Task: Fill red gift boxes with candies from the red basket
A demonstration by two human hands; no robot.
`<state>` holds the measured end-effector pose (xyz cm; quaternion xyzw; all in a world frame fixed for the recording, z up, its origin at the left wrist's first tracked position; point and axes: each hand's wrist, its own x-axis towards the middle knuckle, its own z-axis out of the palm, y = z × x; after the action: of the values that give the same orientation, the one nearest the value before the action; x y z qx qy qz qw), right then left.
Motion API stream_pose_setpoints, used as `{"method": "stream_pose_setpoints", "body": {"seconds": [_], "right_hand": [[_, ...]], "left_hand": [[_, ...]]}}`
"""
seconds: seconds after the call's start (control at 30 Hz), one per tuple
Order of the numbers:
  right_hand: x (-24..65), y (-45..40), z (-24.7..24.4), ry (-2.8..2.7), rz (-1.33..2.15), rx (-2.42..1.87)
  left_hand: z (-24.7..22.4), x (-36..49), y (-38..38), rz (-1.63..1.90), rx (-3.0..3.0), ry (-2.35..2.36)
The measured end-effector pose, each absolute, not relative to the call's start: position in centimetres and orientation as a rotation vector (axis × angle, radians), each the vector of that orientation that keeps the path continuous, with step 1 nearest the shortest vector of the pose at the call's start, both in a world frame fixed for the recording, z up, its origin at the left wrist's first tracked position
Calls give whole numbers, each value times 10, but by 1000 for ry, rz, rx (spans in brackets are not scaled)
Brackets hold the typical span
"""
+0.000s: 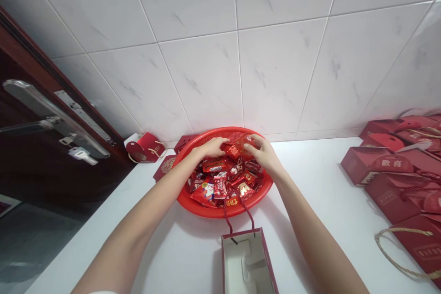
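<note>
A red plastic basket (203, 211) full of red-wrapped candies (220, 186) stands on the white table. My right hand (263, 151) is at the basket's back right, its thumb and fingers closed on a shiny red candy packet (243, 144). Over the back left of the pile, my left hand (213, 148) has its thumb and forefinger apart, beside a small red candy (232, 151). Whether it touches that candy is unclear. In front of the basket, an open paper gift bag (225, 257) shows its pale inside. Its twisted red rope handles lean over the basket's front rim.
Several red gift boxes (389, 193) with rope handles crowd the table's right side. More red boxes (146, 147) stand behind and left of the basket. A tiled wall (275, 78) rises at the back; a dark door with keys (81, 154) is at left.
</note>
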<state>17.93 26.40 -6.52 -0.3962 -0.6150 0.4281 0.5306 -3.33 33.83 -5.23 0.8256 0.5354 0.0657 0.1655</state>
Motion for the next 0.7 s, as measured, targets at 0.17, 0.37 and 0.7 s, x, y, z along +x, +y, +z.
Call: {"method": "stream_pose_setpoints", "body": {"seconds": [0.17,0.37,0.7], "right_hand": [[177,258,-61,-2044,945,-959],[176,257,-58,-2322,1048,-900],[176,257,-53,-2381,1026,-880]], "left_hand": [[-58,-20,346,32,2323,1561],[-44,-25,335,-41,2291,1490],[-16,-30,309,266,2120,1280]]}}
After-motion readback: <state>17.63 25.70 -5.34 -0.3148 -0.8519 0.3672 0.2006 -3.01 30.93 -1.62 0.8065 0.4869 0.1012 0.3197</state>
